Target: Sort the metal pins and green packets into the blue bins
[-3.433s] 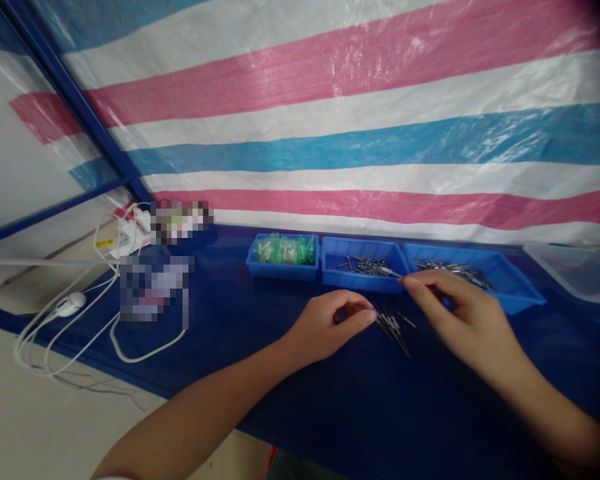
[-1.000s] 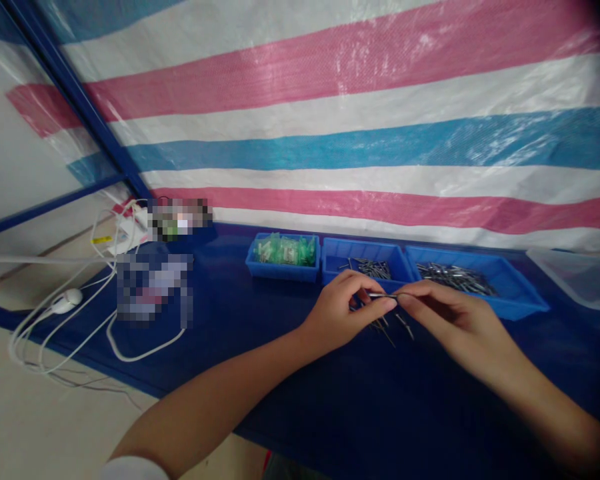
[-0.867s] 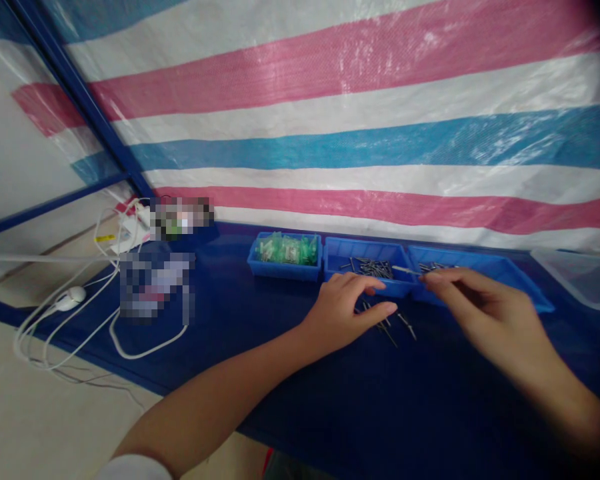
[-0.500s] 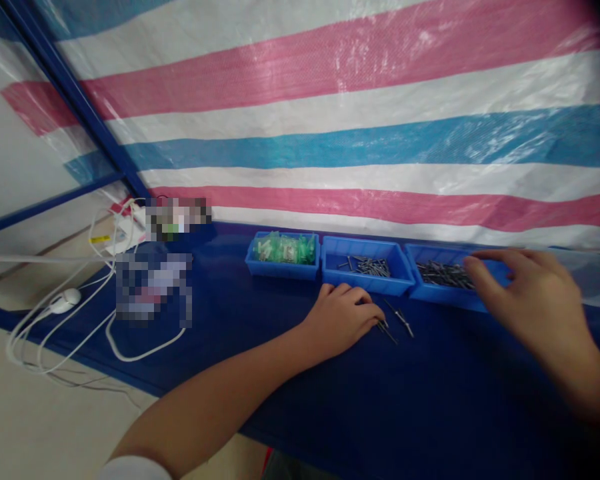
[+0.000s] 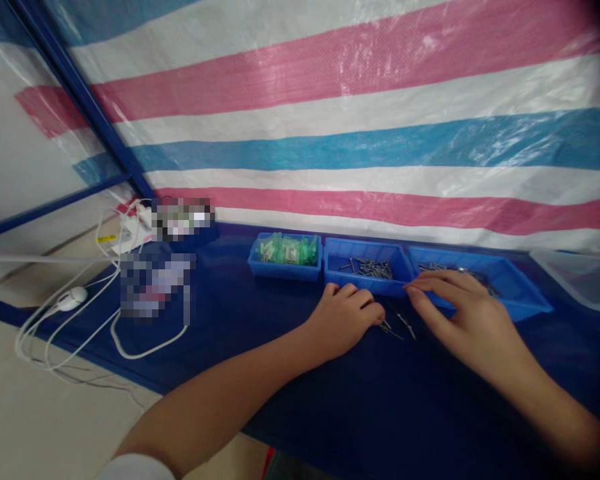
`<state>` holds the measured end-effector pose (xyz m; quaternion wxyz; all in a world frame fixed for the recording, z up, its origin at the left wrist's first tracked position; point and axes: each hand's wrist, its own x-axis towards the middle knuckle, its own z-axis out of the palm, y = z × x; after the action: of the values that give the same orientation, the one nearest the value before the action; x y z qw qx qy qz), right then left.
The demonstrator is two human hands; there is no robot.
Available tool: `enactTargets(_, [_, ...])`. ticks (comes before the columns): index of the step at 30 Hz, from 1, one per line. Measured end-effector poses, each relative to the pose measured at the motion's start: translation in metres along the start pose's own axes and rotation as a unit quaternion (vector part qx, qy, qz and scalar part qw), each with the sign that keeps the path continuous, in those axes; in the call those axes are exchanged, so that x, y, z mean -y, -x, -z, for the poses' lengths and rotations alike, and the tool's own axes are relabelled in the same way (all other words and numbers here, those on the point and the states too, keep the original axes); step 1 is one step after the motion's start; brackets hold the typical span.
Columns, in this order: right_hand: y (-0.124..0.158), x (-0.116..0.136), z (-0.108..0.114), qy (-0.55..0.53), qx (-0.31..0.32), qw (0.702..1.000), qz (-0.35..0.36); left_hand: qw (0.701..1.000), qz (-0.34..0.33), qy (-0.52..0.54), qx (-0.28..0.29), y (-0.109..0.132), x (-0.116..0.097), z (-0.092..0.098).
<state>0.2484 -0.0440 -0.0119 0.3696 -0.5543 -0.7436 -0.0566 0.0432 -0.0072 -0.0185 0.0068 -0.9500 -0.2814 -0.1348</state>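
My left hand rests on the blue tabletop with its fingers curled and closed on thin metal rivets, whose ends stick out past the fingertips. Just right of them lies another loose rivet, slim with a thicker end. My right hand hovers in front of the right-hand blue bin, thumb and forefinger pinched together; whatever they hold is too small to make out. Dark metal rivets lie in that bin, partly hidden by this hand. The middle bin holds more silvery rivets.
A third blue bin at the left contains green-and-clear plastic packets. A clear plastic lid or tray lies at the far right. White cables and blurred items occupy the left end. A striped sheet hangs behind.
My right hand has come left and nearer from over the right-hand bin, its thumb and forefinger closing together. My left hand stays over the rivets. The view has shifted slightly.
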Motion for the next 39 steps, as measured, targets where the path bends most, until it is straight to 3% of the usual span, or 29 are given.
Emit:
enactTargets(4, [0.001, 0.004, -0.002, -0.054, 0.080, 0.995, 0.027, 0.988, 0.026, 0.127, -0.083, -0.004, -0.001, 0.005])
enactTargets(8, [0.005, 0.013, -0.009, -0.129, 0.139, 0.982, 0.002, 0.937, 0.055, 0.300, -0.168, -0.005, -0.003, 0.008])
enactTargets(14, [0.009, 0.022, -0.014, -0.208, 0.169, 0.961, -0.073, 0.880, 0.121, 0.418, -0.190, -0.005, -0.007, 0.004])
enactTargets(18, [0.010, 0.024, -0.015, -0.205, 0.150, 0.964, -0.083, 0.852, 0.155, 0.470, -0.172, -0.006, -0.006, 0.000])
enactTargets(39, [0.006, 0.020, -0.014, -0.193, 0.019, 0.976, -0.101, 0.848, 0.155, 0.466, -0.199, -0.009, -0.003, 0.000])
